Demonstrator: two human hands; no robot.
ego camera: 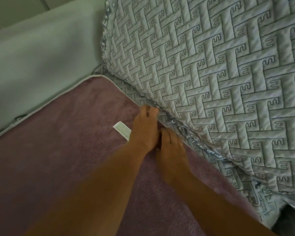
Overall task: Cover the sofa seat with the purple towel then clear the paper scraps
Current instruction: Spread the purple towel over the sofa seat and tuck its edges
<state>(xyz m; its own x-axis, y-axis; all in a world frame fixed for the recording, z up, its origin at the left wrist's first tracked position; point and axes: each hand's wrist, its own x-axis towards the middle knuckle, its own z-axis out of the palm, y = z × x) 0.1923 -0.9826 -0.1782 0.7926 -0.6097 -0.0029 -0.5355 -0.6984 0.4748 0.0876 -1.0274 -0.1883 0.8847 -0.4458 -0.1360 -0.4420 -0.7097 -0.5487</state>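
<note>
Purple towel spread over sofa seat, tag up. Left hand and right hand at the quilted back cushion crease, fingers curled, probably tucking the edge. Covering step nearly done; next, locating paper scraps, none visible.

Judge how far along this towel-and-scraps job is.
Done: the purple towel lies spread over the seat. In hand: left hand and right hand work its edge at the quilted cushion. Left: clearing paper scraps, none in view.
</note>
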